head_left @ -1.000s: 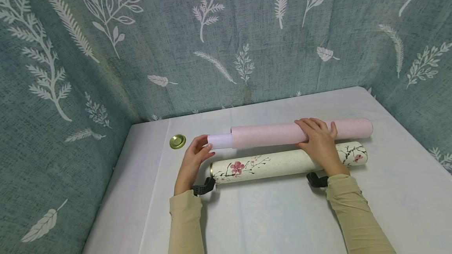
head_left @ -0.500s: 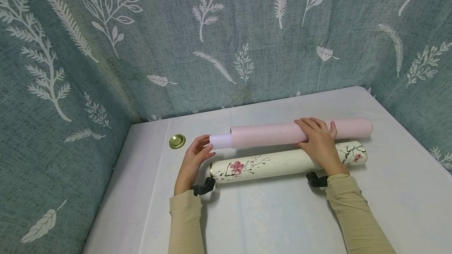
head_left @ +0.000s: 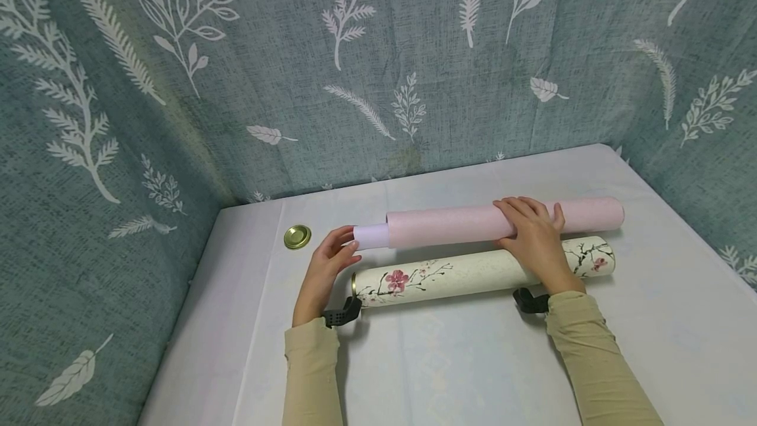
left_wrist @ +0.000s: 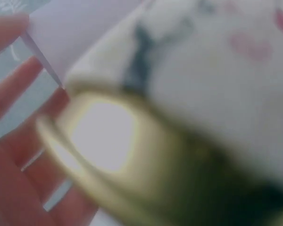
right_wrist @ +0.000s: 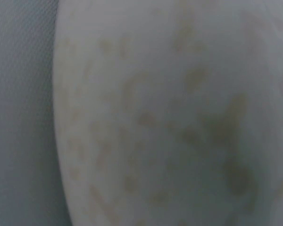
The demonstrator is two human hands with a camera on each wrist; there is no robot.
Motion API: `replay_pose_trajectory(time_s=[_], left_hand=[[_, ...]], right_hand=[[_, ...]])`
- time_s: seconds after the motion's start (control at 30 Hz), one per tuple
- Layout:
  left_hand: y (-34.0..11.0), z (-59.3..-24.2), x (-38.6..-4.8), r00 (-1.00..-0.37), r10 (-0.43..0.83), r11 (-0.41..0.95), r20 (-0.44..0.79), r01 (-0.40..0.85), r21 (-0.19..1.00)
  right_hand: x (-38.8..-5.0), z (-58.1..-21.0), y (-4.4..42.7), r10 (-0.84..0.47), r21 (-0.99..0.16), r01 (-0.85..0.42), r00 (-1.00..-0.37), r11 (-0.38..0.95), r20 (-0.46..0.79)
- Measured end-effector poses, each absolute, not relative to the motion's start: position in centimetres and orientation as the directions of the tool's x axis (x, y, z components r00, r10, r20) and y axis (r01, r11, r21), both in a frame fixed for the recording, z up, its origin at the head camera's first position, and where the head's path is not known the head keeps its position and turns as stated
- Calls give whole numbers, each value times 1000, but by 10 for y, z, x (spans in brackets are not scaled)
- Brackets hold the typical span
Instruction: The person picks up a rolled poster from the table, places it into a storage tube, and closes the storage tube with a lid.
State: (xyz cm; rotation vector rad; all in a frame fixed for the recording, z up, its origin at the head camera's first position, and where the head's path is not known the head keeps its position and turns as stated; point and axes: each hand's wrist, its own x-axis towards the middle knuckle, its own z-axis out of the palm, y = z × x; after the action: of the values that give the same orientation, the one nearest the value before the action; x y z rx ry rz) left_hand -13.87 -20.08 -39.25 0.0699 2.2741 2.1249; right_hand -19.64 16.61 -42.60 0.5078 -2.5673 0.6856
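A roll of pale lavender-white paper (head_left: 371, 236) sticks out of the left end of a pink tube (head_left: 443, 225). My left hand (head_left: 325, 261) holds the roll's outer end between thumb and fingers; the left wrist view shows the paper's edge (left_wrist: 47, 61) against the fingers. Over the pink tube's right half, my right hand (head_left: 535, 238) grips it from above. In front lies a cream tube with plum blossoms (head_left: 443, 277), its left end rimmed in gold, passing under the right wrist. That tube fills much of both wrist views, blurred.
A round gold lid (head_left: 298, 236) lies on the white-covered table (head_left: 449, 360), left of the left hand. Behind the table hangs a green-blue curtain (head_left: 284, 84) with white leaf prints, which also runs along both sides.
The paper roll has slid slightly to the right, so a shorter piece shows outside the pink tube. My left hand shifted a little with it; the right hand stayed in place.
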Motion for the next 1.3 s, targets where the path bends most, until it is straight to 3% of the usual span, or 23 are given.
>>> replay_pose_trajectory(time_s=[0.63,0.97,1.3], left_hand=[[-191,-373,-136,-995,94,229,-35,-13,973],[-195,-389,-145,-997,45,231,-61,-49,972],[-190,-396,-148,-1000,27,292,-12,-4,956]], right_hand=[[-196,-424,165,-234,-382,-446,-842,809,486],[-197,-424,166,-240,-376,-446,-843,812,481],[-195,-424,166,-238,-372,-451,-836,811,494]])
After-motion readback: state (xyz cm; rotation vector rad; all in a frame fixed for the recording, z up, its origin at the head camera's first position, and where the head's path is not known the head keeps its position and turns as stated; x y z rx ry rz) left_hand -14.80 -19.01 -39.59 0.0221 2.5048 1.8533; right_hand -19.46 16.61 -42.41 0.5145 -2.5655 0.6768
